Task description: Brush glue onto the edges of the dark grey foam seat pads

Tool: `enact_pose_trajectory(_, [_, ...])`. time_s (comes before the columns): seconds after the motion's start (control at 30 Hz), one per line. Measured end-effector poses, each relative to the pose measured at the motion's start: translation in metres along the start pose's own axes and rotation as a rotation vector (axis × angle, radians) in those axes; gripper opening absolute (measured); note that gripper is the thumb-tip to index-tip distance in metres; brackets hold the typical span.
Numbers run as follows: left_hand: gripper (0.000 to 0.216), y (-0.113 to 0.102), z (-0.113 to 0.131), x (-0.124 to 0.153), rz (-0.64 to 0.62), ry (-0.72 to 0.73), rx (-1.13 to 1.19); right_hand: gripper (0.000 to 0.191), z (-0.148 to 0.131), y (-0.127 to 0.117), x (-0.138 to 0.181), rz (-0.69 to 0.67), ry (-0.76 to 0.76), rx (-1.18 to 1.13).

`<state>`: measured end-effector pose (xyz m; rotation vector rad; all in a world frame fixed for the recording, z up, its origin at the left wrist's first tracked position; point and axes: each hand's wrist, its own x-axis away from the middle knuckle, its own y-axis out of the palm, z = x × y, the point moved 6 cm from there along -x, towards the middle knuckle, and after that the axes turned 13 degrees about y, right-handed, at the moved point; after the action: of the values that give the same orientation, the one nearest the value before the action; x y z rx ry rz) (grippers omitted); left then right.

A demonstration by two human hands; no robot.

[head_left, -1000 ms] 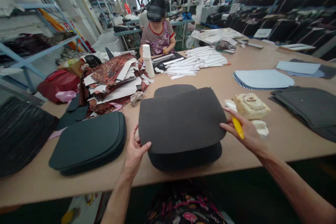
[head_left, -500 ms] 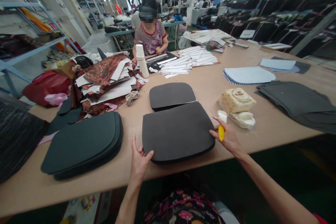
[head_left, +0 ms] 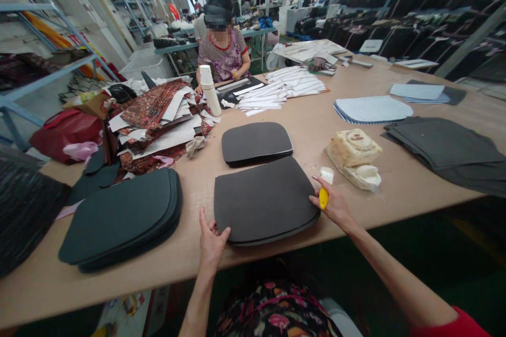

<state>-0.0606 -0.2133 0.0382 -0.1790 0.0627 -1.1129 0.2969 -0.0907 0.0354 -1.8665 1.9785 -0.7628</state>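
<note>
A dark grey panel (head_left: 264, 202) with rounded near corners lies on a pile of similar ones in front of me. My left hand (head_left: 212, 239) grips its near-left corner, thumb on the top edge and index finger pointing up. At the right edge is my right hand (head_left: 332, 202), fingertips against the panel. It also holds a brush (head_left: 323, 198) with a yellow handle and a white head that points away from me. Just beyond the panel lies a second dark grey stack (head_left: 256, 142). Right of the brush stands a crusted, cream-coloured block-like container (head_left: 353, 155), its contents unclear.
Dark green panels (head_left: 122, 216) are stacked at left, beside patterned cloth and white sheets (head_left: 158, 121). A pale bottle (head_left: 210, 92) stands near white strips (head_left: 276, 87). Grey panels (head_left: 450, 147) and striped pieces (head_left: 373, 109) lie right. Another person (head_left: 221, 45) works across the table.
My right hand, with the brush, has shifted slightly left along with the panel's right edge. More of the far stack's front edge shows. My left hand stays at the corner.
</note>
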Motion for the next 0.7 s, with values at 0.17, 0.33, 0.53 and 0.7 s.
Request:
enact_pose_trajectory(0.17, [0.107, -0.0032, -0.0048, -0.003, 0.048, -0.019, -0.043, 0.063, 0.0025, 0.0036, -0.0013, -0.015, -0.002, 0.024])
enact_pose_trajectory(0.33, [0.106, -0.0028, -0.0058, -0.0037, 0.032, 0.003, -0.062, 0.064, 0.0006, 0.0039, -0.0003, -0.035, 0.003, 0.087])
enact_pose_trajectory(0.53, [0.101, -0.0002, -0.0045, -0.0048, 0.017, 0.068, -0.136, 0.064, -0.0008, 0.005, 0.0015, -0.063, 0.012, 0.127])
enact_pose_trajectory(0.7, [0.094, -0.0004, -0.0022, -0.0038, -0.001, 0.103, -0.342, 0.063, -0.0014, 0.0075, 0.0024, -0.075, 0.012, 0.147])
